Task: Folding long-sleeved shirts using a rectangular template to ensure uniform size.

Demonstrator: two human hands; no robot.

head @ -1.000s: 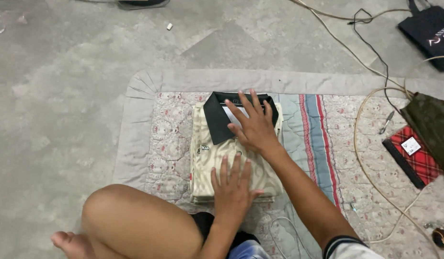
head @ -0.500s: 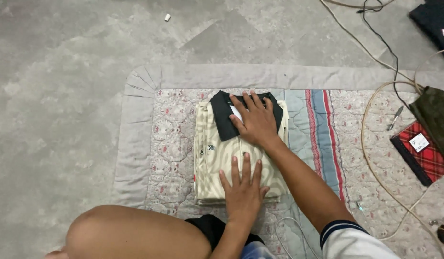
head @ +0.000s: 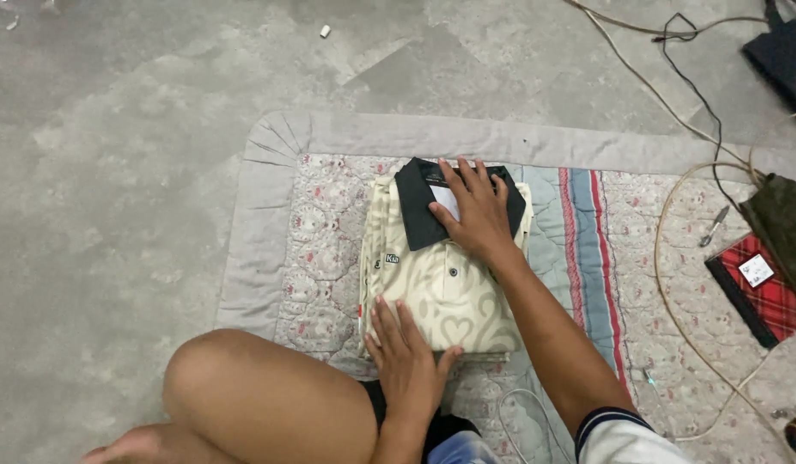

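- One folded shirt lies under both my hands, on the quilt.
- My right hand is spread flat on its dark collar; left hand presses flat on the near hem.
- One red plaid pouch sits well right of my right hand.

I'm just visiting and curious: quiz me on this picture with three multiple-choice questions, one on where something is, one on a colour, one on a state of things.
1. Where does the right hand rest?
A. on the shirt's collar
B. on the bare floor
C. on the red checked item

2. What colour is the collar of the folded shirt?
A. white
B. black
C. red

3. How do the hands lie on the shirt?
A. both clenched in fists
B. both lifted clear of it
C. both flat, fingers spread

Answers:
1 A, the palm covers the collar at the shirt's far end.
2 B, it is dark against the cream patterned cloth.
3 C, the left hand presses the near edge, the right the far end, on the quilted mat.
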